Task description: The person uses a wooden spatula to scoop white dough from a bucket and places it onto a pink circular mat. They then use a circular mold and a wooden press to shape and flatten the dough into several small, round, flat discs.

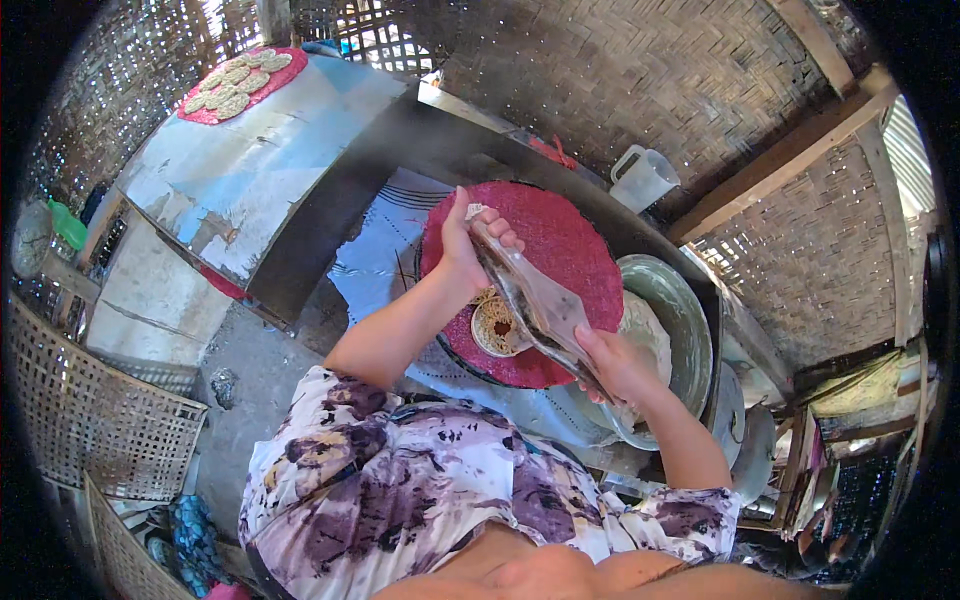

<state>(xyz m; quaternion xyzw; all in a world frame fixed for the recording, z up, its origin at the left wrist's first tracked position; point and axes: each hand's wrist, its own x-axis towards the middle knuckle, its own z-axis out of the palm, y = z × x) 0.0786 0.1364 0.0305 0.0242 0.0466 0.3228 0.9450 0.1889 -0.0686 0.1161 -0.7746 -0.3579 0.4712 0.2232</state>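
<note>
My left hand (pixel 470 240) is closed round the upper end of a long, flat, brownish wooden tool (pixel 530 290). My right hand (pixel 617 362) grips its lower end. A dark gap runs along the tool's length, and its exact kind is unclear. It slants over a round red mat (pixel 590 240). Beneath its middle, on the mat, lies a round white ring (pixel 483 335) with pale dough strands (pixel 490 312) in and around it. Close to my right hand, a large metal basin (pixel 697 330) holds pale dough (pixel 645 335).
A clear plastic jug (pixel 643 180) stands on the ledge behind the mat. At the far left, several pale round strand cakes (pixel 235 85) lie on a red mat upon a worn blue-white panel (pixel 270 140). Woven bamboo walls (pixel 640 70) enclose the place. Metal pots (pixel 755 450) sit at the right.
</note>
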